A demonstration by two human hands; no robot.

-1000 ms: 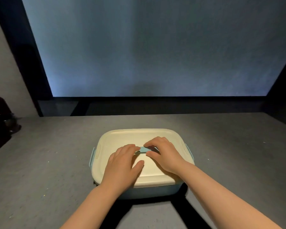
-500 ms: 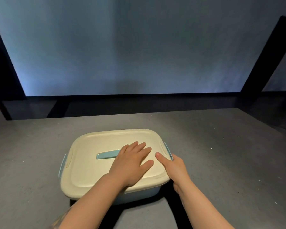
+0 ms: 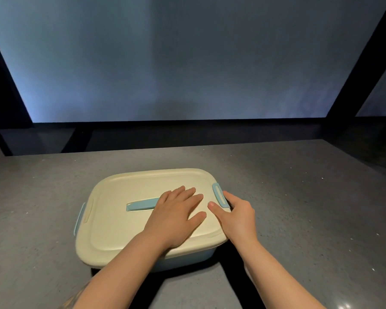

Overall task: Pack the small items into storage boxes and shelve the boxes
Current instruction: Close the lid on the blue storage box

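Note:
A pale blue storage box with a cream lid (image 3: 120, 226) stands on the grey surface (image 3: 299, 208) in front of me. A blue handle (image 3: 140, 205) lies flat along the lid's middle. My left hand (image 3: 176, 216) rests flat on the lid's right half, fingers spread, covering the handle's right end. My right hand (image 3: 236, 216) grips the box's right edge at the blue clasp (image 3: 218, 195), thumb on the lid and fingers curled under the rim. Another blue clasp (image 3: 79, 219) shows on the left edge. The box's contents are hidden.
The grey surface ends at a dark ledge (image 3: 187, 132) behind the box, with a blue-grey wall (image 3: 187, 59) above. Dark uprights (image 3: 361, 63) stand at the right and left.
Both hands left the lid's central handle. My left hand now lies flat on the lid and my right hand has gone to the right clasp. The view shifted a little.

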